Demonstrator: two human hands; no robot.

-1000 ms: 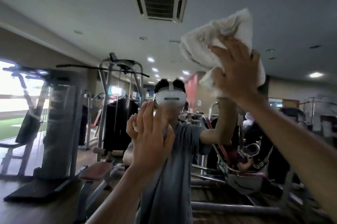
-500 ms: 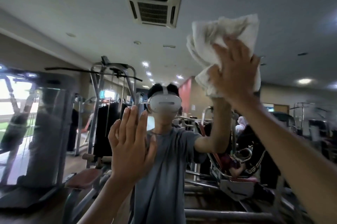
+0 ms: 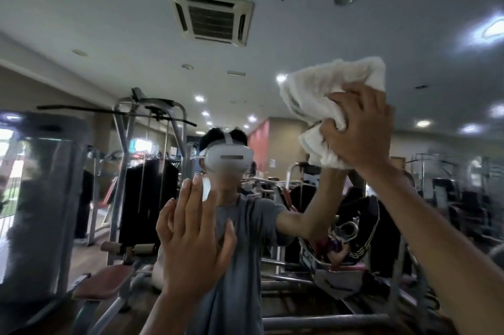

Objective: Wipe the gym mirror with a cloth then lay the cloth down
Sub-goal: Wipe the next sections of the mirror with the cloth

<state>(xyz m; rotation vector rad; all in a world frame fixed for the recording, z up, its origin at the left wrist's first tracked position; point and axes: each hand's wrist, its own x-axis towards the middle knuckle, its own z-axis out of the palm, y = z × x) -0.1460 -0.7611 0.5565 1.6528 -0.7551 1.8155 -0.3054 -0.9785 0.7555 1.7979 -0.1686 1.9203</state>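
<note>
Far left, the mirror [image 3: 300,21] reflects a tall, blurred weight-stack machine [image 3: 41,198]. Next to it stands a grey cable frame [image 3: 152,144] with a padded seat low in front.

Left of centre, the left hand [image 3: 195,242] is raised with its back to the viewer, palm facing the glass. Its grip is fully open: fingers straight and close together, thumb out to the side, nothing held. The fingertips appear to meet their own reflection, but contact of the palm with the glass cannot be confirmed.

Centre, the reflected person wears a white headset [image 3: 227,159] and a grey shirt.

Upper right, the white cloth [image 3: 327,100] is bunched up high against the mirror. The right hand [image 3: 360,133] covers its lower right part. That grip is closed on the fabric, fingers and thumb dug into the folds, arm stretched up from the lower right.
</note>
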